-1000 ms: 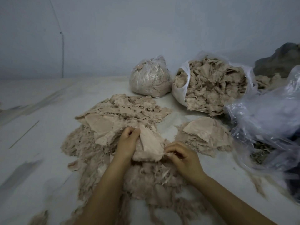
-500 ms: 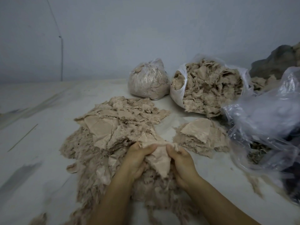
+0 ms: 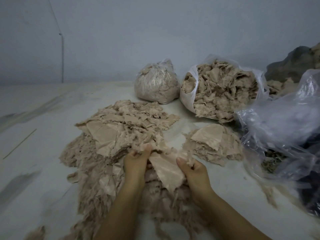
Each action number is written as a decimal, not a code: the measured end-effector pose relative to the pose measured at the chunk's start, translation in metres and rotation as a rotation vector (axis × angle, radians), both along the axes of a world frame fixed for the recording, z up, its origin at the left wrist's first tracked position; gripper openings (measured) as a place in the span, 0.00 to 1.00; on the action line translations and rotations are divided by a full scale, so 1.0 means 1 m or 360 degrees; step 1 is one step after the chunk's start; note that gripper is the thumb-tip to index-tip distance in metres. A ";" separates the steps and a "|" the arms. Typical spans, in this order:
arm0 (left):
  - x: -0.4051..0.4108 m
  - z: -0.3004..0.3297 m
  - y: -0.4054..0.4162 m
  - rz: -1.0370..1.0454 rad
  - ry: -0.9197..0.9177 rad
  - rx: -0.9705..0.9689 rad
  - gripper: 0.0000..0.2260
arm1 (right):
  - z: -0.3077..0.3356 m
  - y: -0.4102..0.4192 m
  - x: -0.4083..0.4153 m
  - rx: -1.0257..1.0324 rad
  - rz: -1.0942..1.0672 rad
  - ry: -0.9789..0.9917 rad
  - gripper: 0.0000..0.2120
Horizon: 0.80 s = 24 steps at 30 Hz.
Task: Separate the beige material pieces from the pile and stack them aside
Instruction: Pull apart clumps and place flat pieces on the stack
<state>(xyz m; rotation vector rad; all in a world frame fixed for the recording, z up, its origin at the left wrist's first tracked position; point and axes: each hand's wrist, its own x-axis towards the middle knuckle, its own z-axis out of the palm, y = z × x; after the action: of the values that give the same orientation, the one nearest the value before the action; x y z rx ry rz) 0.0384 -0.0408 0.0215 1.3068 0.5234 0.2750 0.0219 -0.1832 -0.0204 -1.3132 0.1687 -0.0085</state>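
A: Currently, both hands sit at the near edge of the big pile [image 3: 107,153]. What has each got?

B: Left hand [image 3: 136,161]: fingers curled, thumb up, pinching the left edge of one beige piece [image 3: 166,170]. Right hand [image 3: 192,170]: curled likewise, thumb on top, gripping the same piece's right edge with some loose fibres.

A: Piece position relative to the pile?

B: Lifted just above its near side, stretched between the two hands, lower corner hanging toward the fluff underneath.

A: Sorted stack?

B: Small stack [image 3: 213,144], right of the pile, apart from it, just beyond the right hand.

A: Behind the pile?

B: Tied clear bag [image 3: 155,84] and open white bag [image 3: 223,89], both filled with beige scraps. Crumpled clear plastic [image 3: 280,129] lies further right of the stack.
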 end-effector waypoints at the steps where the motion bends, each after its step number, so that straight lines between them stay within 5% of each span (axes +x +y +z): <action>1: -0.002 0.000 -0.001 0.0040 -0.0005 0.0268 0.14 | 0.000 -0.003 0.001 -0.0034 -0.0002 -0.0025 0.16; 4: -0.010 0.005 -0.008 0.0044 -0.0414 0.1070 0.07 | 0.003 -0.004 0.002 -0.0051 0.0041 -0.0129 0.09; 6: -0.003 0.007 -0.013 -0.0392 -0.0675 0.1336 0.04 | 0.006 -0.003 0.002 -0.0118 0.0058 -0.0188 0.12; 8: 0.008 0.003 -0.013 -0.0842 -0.0637 0.1663 0.11 | 0.008 -0.002 0.002 -0.0055 0.0033 -0.0214 0.12; 10: 0.015 -0.008 -0.007 -0.0865 -0.0550 0.1871 0.10 | 0.010 -0.008 0.003 0.0032 -0.0087 -0.0202 0.08; 15: 0.018 -0.015 0.013 -0.0362 -0.0389 0.1486 0.13 | 0.014 -0.026 0.005 0.0248 -0.0256 -0.0112 0.11; 20: 0.013 0.014 -0.014 -0.0967 -0.0213 0.0421 0.32 | 0.025 -0.012 0.000 0.0545 0.0101 -0.0113 0.16; 21: 0.012 0.015 -0.018 -0.1082 -0.0143 0.0295 0.30 | 0.026 -0.010 -0.001 0.0581 0.0143 -0.0134 0.15; 24: 0.010 0.015 -0.024 -0.1176 -0.0148 0.0349 0.05 | 0.027 -0.013 0.000 0.0350 0.0050 -0.0161 0.10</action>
<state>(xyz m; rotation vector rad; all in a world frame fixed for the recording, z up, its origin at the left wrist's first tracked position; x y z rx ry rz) 0.0486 -0.0646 0.0363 1.6006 -0.0924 -0.2284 0.0221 -0.1965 0.0064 -1.0931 0.0607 -0.0287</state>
